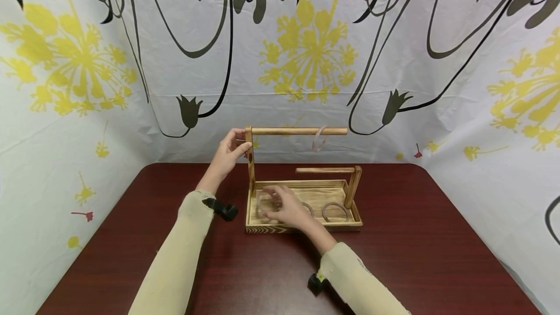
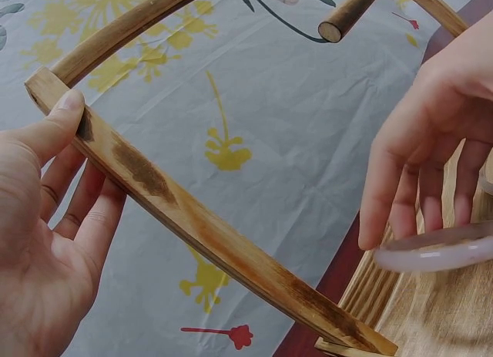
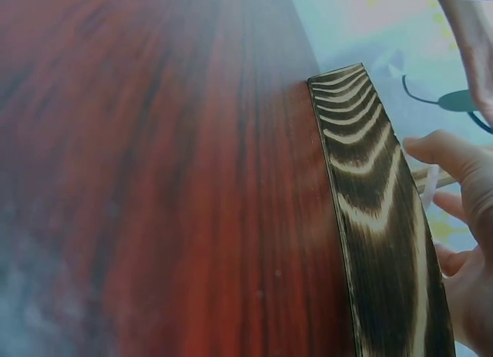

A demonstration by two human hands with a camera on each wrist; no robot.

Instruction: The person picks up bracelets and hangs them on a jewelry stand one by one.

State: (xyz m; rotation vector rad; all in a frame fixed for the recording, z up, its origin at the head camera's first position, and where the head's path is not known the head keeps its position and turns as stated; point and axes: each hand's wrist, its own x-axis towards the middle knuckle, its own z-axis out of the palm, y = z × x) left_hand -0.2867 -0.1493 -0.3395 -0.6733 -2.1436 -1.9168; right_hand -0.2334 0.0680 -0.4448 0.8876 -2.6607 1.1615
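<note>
A wooden bangle stand (image 1: 251, 164) with a tray base stands on the table. My left hand (image 1: 229, 152) pinches the top of its tall left post, thumb in front and fingers behind. Over the left end of the tray, my right hand (image 1: 286, 206) holds a pale, translucent bangle (image 2: 431, 249) between its thumb and curled fingers. Another pale bangle (image 1: 319, 139) hangs on the long upper bar (image 1: 284, 131). In the tray lie a greyish bangle (image 1: 336, 212) and, partly hidden by my right hand, one more bangle (image 1: 308, 208).
A shorter bar (image 1: 324, 170) on a low right post (image 1: 353, 187) reaches left over the tray, below the upper bar. The dark red-brown table (image 1: 393, 256) spreads around the stand. Behind it hangs a white patterned cloth (image 1: 280, 72).
</note>
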